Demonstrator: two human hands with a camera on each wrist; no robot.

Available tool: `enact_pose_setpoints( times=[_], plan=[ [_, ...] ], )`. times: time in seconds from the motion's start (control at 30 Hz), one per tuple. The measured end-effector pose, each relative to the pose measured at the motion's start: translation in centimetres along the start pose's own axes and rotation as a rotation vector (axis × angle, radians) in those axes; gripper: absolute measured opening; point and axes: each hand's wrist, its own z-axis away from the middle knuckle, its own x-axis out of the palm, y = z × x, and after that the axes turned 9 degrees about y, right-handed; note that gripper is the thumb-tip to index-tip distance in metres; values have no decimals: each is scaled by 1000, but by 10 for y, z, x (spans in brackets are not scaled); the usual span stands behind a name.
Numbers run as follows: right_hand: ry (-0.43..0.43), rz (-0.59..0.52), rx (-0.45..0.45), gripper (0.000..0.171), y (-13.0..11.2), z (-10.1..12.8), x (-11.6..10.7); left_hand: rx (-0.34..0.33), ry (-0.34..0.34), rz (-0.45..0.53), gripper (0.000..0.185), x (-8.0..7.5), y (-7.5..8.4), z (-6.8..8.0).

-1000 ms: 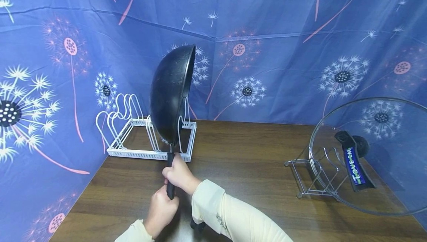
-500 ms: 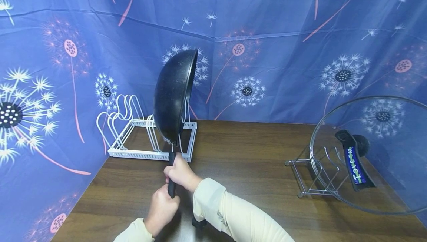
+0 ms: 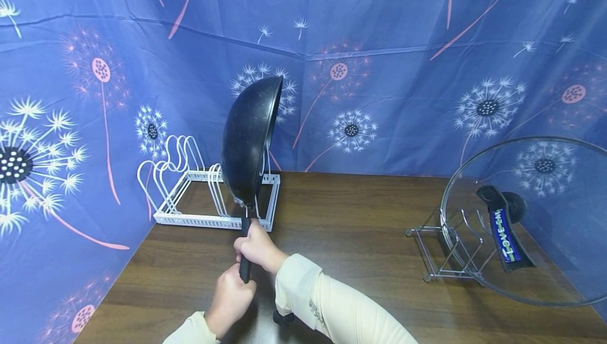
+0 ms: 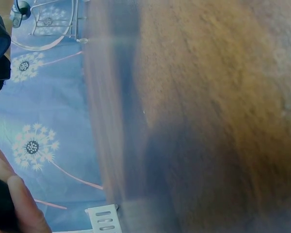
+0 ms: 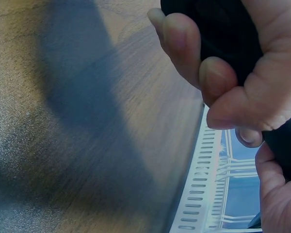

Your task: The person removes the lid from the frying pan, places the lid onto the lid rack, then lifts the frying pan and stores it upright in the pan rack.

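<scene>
A deep black wok (image 3: 251, 138) stands on edge over the right end of a white pan rack (image 3: 199, 221), its hollow facing right. The white wire dividers show on both sides of its lower rim. Its black handle (image 3: 245, 270) points toward me, and both hands grip it. My right hand (image 3: 258, 246) holds the part nearer the wok. Closer to me, my left hand (image 3: 231, 296) is wrapped round the handle's end. Curled fingers round the black handle (image 5: 228, 34) fill the upper right of the right wrist view.
At the right, a large glass lid (image 3: 559, 302) with a black labelled handle (image 3: 505, 233) stands in a small chrome wire rack (image 3: 422, 254). The wooden table (image 3: 341, 217) meets blue dandelion-print cloth (image 3: 389, 96) at the back and sides.
The wok has come down a little and shifted slightly right over the white rack. Both hands keep their grip on the handle, moving slightly right with it. The lid stays put.
</scene>
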Motion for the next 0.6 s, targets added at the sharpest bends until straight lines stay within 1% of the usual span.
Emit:
enact_pose_setpoints(
  times=[0.17, 0.33, 0.6],
  plan=[
    [-3, 3, 2, 22, 4, -1, 1, -19, -19, 7, 17, 0, 0, 1],
    [10, 8, 35, 24, 5, 1, 1, -26, -27, 8, 16, 0, 1, 2],
    [12, 16, 41, 23, 6, 1, 1, 9, -10, -6, 16, 1, -3, 4]
  ],
)
